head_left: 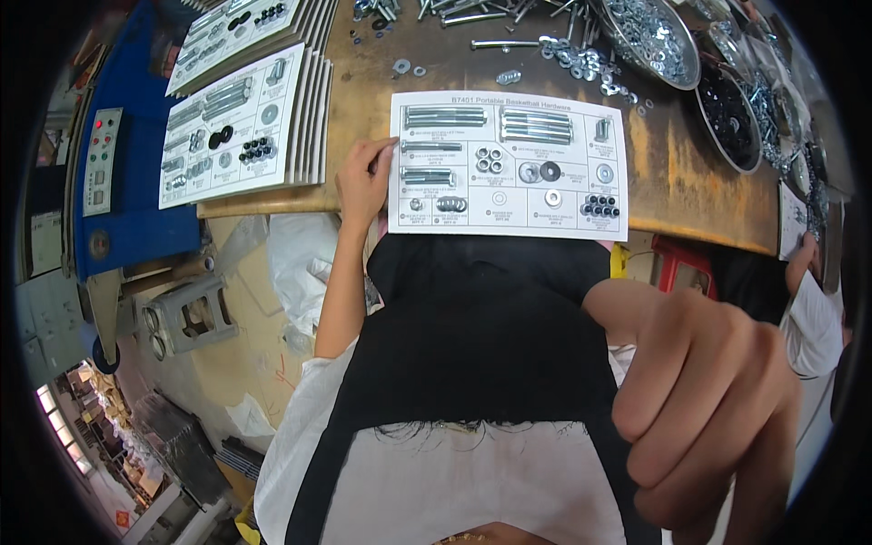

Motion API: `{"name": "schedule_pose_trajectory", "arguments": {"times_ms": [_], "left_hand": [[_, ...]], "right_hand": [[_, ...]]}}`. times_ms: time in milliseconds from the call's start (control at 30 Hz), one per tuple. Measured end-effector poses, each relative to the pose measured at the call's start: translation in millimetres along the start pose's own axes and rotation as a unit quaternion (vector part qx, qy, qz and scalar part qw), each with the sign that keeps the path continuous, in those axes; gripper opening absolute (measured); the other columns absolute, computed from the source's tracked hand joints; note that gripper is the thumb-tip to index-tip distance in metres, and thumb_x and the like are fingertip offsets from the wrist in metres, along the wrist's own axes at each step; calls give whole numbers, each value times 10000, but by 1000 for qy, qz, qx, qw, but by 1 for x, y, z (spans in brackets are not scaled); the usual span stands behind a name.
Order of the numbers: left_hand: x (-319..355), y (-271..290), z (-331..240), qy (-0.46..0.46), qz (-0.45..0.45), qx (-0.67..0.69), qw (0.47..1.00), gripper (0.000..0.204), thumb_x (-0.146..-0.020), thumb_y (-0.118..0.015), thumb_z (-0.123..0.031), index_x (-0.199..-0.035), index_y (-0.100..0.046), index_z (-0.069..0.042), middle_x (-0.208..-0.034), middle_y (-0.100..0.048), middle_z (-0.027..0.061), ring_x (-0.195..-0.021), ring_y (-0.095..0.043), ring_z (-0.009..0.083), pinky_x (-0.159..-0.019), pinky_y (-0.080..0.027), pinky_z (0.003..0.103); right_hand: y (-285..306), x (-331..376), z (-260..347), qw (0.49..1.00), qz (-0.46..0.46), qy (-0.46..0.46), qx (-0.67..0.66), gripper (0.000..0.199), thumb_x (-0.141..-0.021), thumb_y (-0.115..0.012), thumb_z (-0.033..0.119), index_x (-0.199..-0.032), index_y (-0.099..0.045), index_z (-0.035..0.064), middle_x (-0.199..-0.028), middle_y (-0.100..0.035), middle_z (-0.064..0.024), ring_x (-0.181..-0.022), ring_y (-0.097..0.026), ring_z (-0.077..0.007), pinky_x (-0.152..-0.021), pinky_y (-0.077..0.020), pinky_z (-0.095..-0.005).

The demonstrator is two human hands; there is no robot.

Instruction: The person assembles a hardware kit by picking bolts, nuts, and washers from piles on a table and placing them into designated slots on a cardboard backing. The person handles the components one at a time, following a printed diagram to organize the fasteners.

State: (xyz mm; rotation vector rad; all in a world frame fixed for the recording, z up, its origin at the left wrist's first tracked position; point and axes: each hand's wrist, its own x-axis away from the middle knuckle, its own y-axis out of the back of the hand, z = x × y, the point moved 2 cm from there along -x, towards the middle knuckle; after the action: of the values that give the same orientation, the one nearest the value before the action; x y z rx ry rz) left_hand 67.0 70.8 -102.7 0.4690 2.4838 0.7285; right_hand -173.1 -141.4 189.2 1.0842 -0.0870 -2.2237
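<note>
From the head camera I look down and see the white card (509, 163) lying flat at the near edge of the brown worktop (363, 86). The card has bolts, washers and nuts packed on it in little boxes. Its long side runs left to right, along the worktop edge. My left hand (365, 177) is out on the worktop and its fingertips touch the left edge of the card, with the fingers a little bent. They rest on the card; they are not wrapped around it. My right hand (704, 400) is very near the camera, low on the right, big and blurry. Its fingers are curled in, and I cannot tell if it holds anything. It is well apart from the card, so the left hand is the nearer one by far. The card lies far and straight ahead of my body, and far and to the left of the right hand. To the far left sits a stack of finished cards (241, 118) with the same kind of parts on top. To the far right are metal bowls (649, 36) full of washers and nuts. Loose bolts (504, 43) and washers lie just beyond the card.
</note>
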Motion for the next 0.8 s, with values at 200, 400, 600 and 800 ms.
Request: {"name": "schedule_pose_trajectory", "arguments": {"times_ms": [200,400,600,800], "left_hand": [[0,-3,2,-27,-20,9,999,138,-896,-615,-87,-982,-717,-53,-744,-544,75,-615,-525,179,-575,-423,294],[-1,-4,5,-23,-23,9,999,140,-899,-610,-89,-983,-716,-55,-753,-555,79,-617,-526,183,-576,-424,296],[5,3,6,21,9,-25,999,158,-914,-596,-120,-984,-708,-33,-783,-590,125,-683,-570,254,-627,-445,338],[3,1,1,1,-9,-5,1000,161,-906,-598,-130,-980,-719,-55,-748,-570,109,-622,-541,241,-584,-433,333]], "right_hand": [[5,3,-6,995,-83,58,-11,122,-842,-669,91,-782,-625,188,-629,-612,49,-478,-479,-44,-446,-302,-189],[12,33,-13,878,-395,245,116,265,-801,-677,73,-641,-518,211,-544,-566,98,-421,-423,6,-408,-241,-164],[51,28,-28,789,-486,146,346,35,-904,-585,129,-881,-560,121,-682,-568,50,-555,-477,-40,-502,-346,-193],[244,200,-194,619,-472,-378,501,495,-969,-522,388,-1298,-552,18,-1161,-630,-240,-1091,-610,-353,-946,-456,-389]]}}
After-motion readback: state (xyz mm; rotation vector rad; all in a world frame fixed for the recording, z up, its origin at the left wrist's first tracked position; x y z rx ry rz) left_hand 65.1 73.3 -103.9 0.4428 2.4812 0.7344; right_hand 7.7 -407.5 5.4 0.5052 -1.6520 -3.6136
